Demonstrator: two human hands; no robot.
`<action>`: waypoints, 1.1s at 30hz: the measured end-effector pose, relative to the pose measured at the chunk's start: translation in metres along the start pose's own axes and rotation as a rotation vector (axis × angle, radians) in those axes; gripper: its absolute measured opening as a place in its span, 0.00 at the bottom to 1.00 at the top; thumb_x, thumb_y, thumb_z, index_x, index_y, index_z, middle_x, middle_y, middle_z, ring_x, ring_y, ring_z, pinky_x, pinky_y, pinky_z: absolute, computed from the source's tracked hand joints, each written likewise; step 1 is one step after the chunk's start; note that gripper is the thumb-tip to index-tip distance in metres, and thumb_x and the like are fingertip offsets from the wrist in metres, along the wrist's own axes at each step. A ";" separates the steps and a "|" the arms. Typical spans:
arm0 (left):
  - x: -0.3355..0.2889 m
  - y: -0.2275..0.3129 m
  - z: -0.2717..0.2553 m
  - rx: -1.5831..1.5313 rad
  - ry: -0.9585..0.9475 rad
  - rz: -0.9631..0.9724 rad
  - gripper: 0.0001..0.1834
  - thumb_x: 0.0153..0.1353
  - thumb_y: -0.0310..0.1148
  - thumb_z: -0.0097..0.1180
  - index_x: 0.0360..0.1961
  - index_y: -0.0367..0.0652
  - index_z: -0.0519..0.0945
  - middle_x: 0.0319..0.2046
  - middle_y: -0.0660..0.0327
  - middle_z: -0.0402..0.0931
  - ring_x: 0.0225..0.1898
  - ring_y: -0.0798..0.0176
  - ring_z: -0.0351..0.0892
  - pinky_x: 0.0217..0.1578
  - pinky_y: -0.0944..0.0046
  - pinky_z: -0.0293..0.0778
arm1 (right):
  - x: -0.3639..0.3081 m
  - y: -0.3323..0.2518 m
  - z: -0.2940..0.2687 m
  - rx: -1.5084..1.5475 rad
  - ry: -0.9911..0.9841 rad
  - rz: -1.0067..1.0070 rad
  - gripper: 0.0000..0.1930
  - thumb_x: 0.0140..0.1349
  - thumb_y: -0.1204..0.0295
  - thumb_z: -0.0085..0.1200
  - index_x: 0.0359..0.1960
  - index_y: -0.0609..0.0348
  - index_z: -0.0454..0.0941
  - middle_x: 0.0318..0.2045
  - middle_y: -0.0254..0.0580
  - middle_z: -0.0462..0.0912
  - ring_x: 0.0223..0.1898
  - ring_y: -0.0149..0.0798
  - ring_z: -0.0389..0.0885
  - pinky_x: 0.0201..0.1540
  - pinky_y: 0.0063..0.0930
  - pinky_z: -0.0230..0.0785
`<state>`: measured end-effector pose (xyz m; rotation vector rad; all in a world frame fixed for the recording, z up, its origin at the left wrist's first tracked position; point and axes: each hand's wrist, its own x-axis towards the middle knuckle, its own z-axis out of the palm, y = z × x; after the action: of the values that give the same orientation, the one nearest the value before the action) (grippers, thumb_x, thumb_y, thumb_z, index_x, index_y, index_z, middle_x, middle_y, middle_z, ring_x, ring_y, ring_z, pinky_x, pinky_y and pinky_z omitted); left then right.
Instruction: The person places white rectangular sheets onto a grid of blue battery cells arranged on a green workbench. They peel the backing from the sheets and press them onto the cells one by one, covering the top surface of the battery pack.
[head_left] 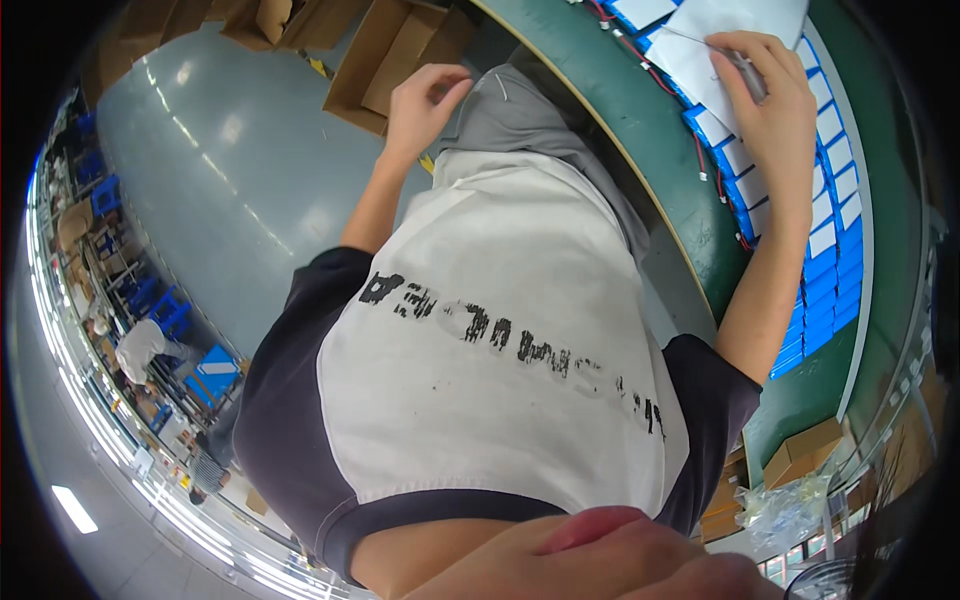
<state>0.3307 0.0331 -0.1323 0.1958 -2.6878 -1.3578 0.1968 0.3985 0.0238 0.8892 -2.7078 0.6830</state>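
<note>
My right hand (775,100) is over the green workbench (665,180), its thumb and fingers closed on a white sheet (735,25). A small greyish piece shows between those fingers, too unclear to name. Below the sheet lie rows of blue-wrapped packs (820,265), many with white rectangles on top. Thin red and black wires with small white connectors (703,177) run along their near edge. My left hand (425,110) is off the bench, beside my grey trousers (510,115). Its fingers curl so that thumb and fingertips nearly meet; anything in them is too small to make out.
Open cardboard boxes (385,60) stand on the floor left of the bench. Another carton (800,450) and clear plastic wrap (785,515) are at the lower right. Far left, people work among shelves and blue stools (170,312).
</note>
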 end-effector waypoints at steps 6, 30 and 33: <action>0.012 -0.010 0.028 0.001 -0.098 -0.106 0.11 0.61 0.35 0.71 0.42 0.43 0.89 0.36 0.59 0.88 0.37 0.68 0.87 0.40 0.69 0.79 | -0.001 0.001 0.004 0.006 -0.021 0.054 0.07 0.67 0.66 0.63 0.44 0.47 0.89 0.46 0.32 0.87 0.49 0.37 0.84 0.54 0.30 0.75; 0.119 0.211 0.061 -0.036 -0.155 0.674 0.12 0.56 0.36 0.71 0.38 0.44 0.83 0.26 0.61 0.77 0.31 0.57 0.77 0.36 0.56 0.73 | -0.002 0.005 -0.001 0.312 0.024 0.156 0.25 0.60 0.75 0.67 0.60 0.49 0.81 0.44 0.39 0.86 0.45 0.37 0.84 0.54 0.30 0.76; 0.116 0.213 0.065 0.154 0.032 0.800 0.17 0.52 0.41 0.73 0.40 0.48 0.84 0.33 0.63 0.77 0.42 0.53 0.77 0.46 0.52 0.70 | -0.002 0.009 -0.001 0.278 0.041 0.133 0.24 0.60 0.74 0.68 0.59 0.52 0.81 0.45 0.39 0.86 0.45 0.37 0.84 0.56 0.29 0.76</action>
<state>0.1929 0.1900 0.0066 -0.7522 -2.3915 -0.8769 0.1927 0.4063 0.0208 0.7456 -2.6957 1.1134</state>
